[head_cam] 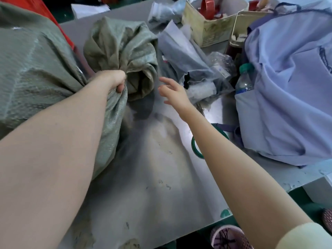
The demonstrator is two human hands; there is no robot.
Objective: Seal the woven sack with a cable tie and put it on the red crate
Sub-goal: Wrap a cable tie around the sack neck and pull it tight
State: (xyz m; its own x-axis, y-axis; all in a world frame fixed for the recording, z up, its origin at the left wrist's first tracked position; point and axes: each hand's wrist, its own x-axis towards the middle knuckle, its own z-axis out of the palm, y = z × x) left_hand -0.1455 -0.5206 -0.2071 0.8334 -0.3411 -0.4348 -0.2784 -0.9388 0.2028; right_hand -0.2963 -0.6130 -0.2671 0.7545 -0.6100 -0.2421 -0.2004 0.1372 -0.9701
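Note:
A full grey-green woven sack [36, 72] lies on the left of the grey table [152, 186]. Its gathered neck bunches up above my left hand [115, 79], which is shut tight around it. The loose mouth of the sack flares out beyond my fist. My right hand [172, 92] hovers open just right of the sack's mouth, fingers spread, holding nothing. It sits close to a pile of clear plastic bags [195, 69]. The red crate [41, 11] shows behind the sack at the top left, mostly hidden. I see no cable tie.
A light blue cloth bag [291, 87] fills the right side, with a water bottle [245, 79] beside it. A green tape ring [195, 146] lies under my right forearm. Cardboard boxes [212, 24] with red items stand at the back.

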